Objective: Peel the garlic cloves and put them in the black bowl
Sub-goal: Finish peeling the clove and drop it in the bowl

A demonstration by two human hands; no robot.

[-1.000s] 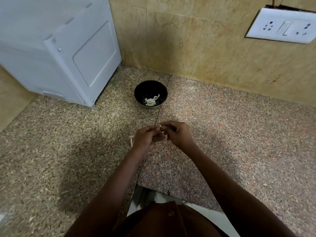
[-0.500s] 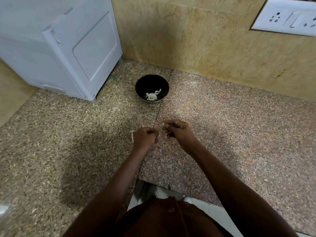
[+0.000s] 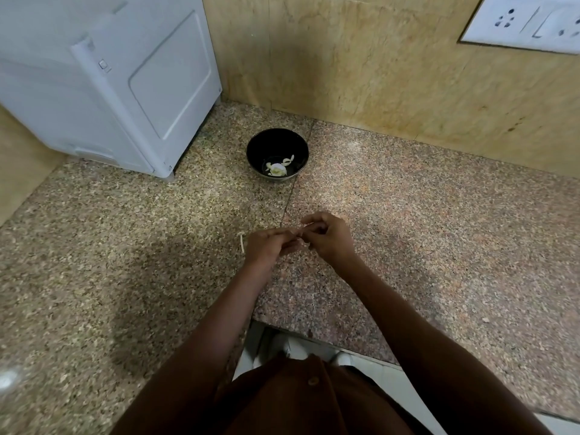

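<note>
The black bowl [image 3: 277, 145] stands on the granite counter near the back wall, with a few pale garlic pieces [image 3: 278, 168] at its bottom. In front of it my left hand [image 3: 269, 246] and my right hand [image 3: 326, 237] meet above the counter, fingertips together. Between them they pinch a small garlic clove [image 3: 302, 231] that is mostly hidden by the fingers. A thin pale strip of peel [image 3: 242, 242] lies on the counter just left of my left hand.
A white appliance [image 3: 119, 83] stands at the back left of the granite counter [image 3: 439, 233]. A white switch and socket plate [image 3: 524, 23] sits on the tiled wall at upper right. The counter's front edge runs just ahead of my body.
My hands, slightly apart half a second ago, have closed together again on the clove. The view has shifted a little; the bowl has not moved.
</note>
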